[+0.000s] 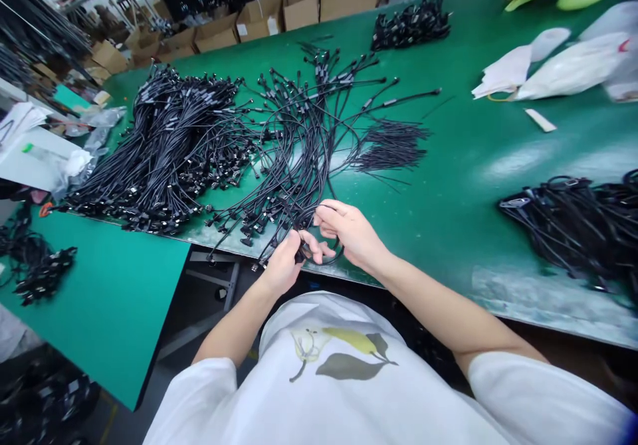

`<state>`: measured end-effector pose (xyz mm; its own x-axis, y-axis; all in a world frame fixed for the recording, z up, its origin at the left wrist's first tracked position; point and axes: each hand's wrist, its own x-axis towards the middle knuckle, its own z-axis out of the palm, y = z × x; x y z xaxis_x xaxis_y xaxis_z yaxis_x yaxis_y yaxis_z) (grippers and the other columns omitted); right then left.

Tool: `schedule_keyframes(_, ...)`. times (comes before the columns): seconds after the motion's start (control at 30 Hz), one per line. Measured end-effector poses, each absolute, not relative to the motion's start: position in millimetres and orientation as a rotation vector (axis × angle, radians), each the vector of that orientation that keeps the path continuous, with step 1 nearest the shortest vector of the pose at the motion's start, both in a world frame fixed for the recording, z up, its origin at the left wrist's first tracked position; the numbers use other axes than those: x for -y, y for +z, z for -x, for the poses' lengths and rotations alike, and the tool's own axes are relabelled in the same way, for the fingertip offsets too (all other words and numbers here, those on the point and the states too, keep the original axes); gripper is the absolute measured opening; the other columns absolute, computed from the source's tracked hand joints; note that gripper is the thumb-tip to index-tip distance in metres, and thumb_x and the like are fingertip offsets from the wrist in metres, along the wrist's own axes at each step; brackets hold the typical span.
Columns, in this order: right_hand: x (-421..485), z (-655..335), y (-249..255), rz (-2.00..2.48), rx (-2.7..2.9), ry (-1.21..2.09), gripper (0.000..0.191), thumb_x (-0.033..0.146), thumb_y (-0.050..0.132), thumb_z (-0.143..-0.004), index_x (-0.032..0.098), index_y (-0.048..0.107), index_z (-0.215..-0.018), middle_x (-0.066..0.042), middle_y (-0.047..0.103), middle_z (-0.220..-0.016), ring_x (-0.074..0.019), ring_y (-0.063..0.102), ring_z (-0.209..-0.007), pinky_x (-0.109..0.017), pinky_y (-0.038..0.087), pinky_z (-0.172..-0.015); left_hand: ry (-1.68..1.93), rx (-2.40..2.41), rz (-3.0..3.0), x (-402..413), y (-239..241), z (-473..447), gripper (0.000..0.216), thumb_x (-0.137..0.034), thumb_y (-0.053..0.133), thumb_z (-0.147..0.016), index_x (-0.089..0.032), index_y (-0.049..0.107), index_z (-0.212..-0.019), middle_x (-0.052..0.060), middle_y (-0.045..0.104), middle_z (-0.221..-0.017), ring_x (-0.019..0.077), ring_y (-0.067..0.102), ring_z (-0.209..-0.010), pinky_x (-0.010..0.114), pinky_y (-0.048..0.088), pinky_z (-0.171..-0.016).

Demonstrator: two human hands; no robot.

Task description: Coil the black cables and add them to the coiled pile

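Note:
A large spread of thin black cables with small connectors [294,159] fans across the green workbench mat [448,166]. My left hand [282,266] grips several of these cables near the bench's front edge, with their ends gathered in the fingers. My right hand [349,232] sits just beside it, fingers curled over a cable loop that runs between the hands. A denser heap of the same cables [164,153] lies to the left, and the connectors there are tangled together.
More black cable bundles lie at the far end [411,23] and the right [573,226] of the bench. White plastic bags [573,66] and a green object lie at the back right. Cardboard boxes [259,16] line the far side. A second green table [100,305] stands at the left.

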<state>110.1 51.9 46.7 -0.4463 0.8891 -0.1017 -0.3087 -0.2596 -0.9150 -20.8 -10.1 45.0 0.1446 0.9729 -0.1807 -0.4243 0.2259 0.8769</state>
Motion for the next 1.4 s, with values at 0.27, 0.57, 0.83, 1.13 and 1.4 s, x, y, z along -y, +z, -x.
schedule_keyframes(0.27, -43, -109, 53, 0.791, 0.640, 2.017, 0.043, 0.052, 0.079, -0.070, 0.015, 0.063, -0.086, -0.002, 0.061, -0.084, -0.0098, 0.060, -0.082, -0.022, 0.055, -0.077, 1.140, -0.935, -0.822, 19, 37, 36, 0.040, -0.057, 0.058, -0.086, -0.017, 0.054, -0.084, -0.006, 0.048, -0.062, 0.0069, 0.046, -0.050, 0.029, 0.046, -0.069)
schedule_keyframes(0.57, -21, -100, 56, 0.773, 0.995, 1.713, 0.036, 0.036, 0.076, -0.075, 0.019, 0.045, -0.080, 0.000, 0.055, -0.098, -0.0037, 0.052, -0.055, -0.018, 0.043, -0.043, 0.829, -1.072, -1.291, 35, 17, 20, 0.057, -0.071, 0.031, -0.089, -0.019, 0.046, -0.071, -0.001, 0.047, -0.062, 0.0134, 0.046, -0.060, 0.030, 0.040, -0.065)
schedule_keyframes(0.83, -33, -100, 48, 0.655, 1.170, 1.633, 0.027, 0.042, 0.062, -0.088, 0.020, 0.053, -0.100, 0.006, 0.043, -0.073, -0.0009, 0.032, -0.045, -0.015, 0.028, -0.040, 0.845, -1.037, -1.146, 25, 18, 14, 0.056, -0.071, 0.049, -0.082, -0.017, 0.062, -0.090, 0.005, 0.061, -0.081, 0.0217, 0.058, -0.090, 0.037, 0.043, -0.089)
schedule_keyframes(1.13, -47, -107, 54, 0.671, 0.952, 1.873, 0.046, 0.056, 0.069, -0.078, 0.019, 0.043, -0.074, 0.010, 0.035, -0.059, -0.0003, 0.026, -0.040, -0.013, 0.026, -0.034, 0.804, -0.782, -0.447, 29, 37, -5, 0.052, -0.066, 0.050, -0.085, -0.015, 0.057, -0.084, -0.006, 0.037, -0.056, 0.0076, 0.037, -0.047, 0.023, 0.040, -0.050)
schedule_keyframes(1.4, -49, -106, 56, 0.540, 0.980, 1.869, 0.038, 0.052, 0.065, -0.083, 0.019, 0.047, -0.083, 0.010, 0.035, -0.063, 0.0000, 0.026, -0.038, -0.013, 0.028, -0.029, 0.799, -0.678, -0.359, 28, 45, -5, 0.033, -0.045, 0.070, -0.081, -0.015, 0.060, -0.085, -0.005, 0.035, -0.060, 0.0077, 0.039, -0.052, 0.024, 0.043, -0.057)
